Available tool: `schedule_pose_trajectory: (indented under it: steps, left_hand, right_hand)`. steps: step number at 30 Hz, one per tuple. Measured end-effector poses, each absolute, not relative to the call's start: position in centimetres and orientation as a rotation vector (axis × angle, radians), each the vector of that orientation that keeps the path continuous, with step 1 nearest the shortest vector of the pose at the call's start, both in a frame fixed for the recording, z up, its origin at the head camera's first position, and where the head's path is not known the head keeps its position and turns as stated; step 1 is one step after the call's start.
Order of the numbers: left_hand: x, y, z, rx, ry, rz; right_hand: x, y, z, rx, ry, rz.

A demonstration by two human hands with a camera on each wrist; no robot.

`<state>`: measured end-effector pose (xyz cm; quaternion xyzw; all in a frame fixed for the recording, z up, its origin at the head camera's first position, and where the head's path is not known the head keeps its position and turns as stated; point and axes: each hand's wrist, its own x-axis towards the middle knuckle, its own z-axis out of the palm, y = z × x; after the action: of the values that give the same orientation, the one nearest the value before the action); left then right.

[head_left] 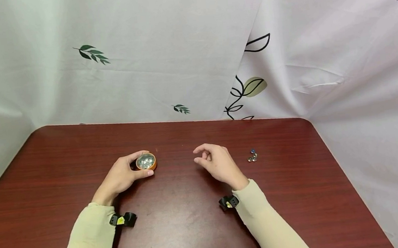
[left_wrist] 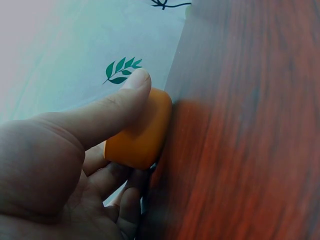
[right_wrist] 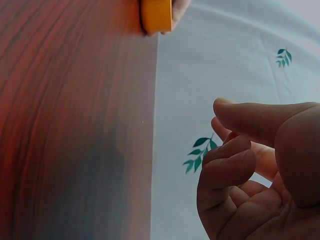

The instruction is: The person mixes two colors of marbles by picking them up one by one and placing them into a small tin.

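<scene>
My left hand (head_left: 121, 173) grips a small round orange bowl (head_left: 155, 165) at the left of the table, thumb on the near side and fingers round the far side. Shiny silvery pieces (head_left: 146, 161) show inside it. In the left wrist view the bowl's smooth orange wall (left_wrist: 142, 130) stands right at the tabletop. To the right, my right hand (head_left: 220, 163) hovers over the table, apart from the bowl. Its thumb and forefinger are parted, the other fingers curl loosely, and nothing shows between them.
Several tiny shiny pieces (head_left: 252, 158), one of them blue, lie on the table to the right of my right hand. The dark red wooden table (head_left: 182, 232) has rounded far corners. White cloth (head_left: 162, 62) with leaf prints hangs behind it and along both sides.
</scene>
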<state>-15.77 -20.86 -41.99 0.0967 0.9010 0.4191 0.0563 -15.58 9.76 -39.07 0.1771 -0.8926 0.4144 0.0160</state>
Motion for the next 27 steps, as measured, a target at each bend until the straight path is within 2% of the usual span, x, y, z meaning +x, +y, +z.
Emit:
schedule_pose_trajectory:
  steps: [27]
  left_hand:
    - [-15.7,-20.8,-42.0,0.298,2.734,1.268]
  right_hand:
    - [-14.7,14.4,-39.3,0.434,-2.81,1.237]
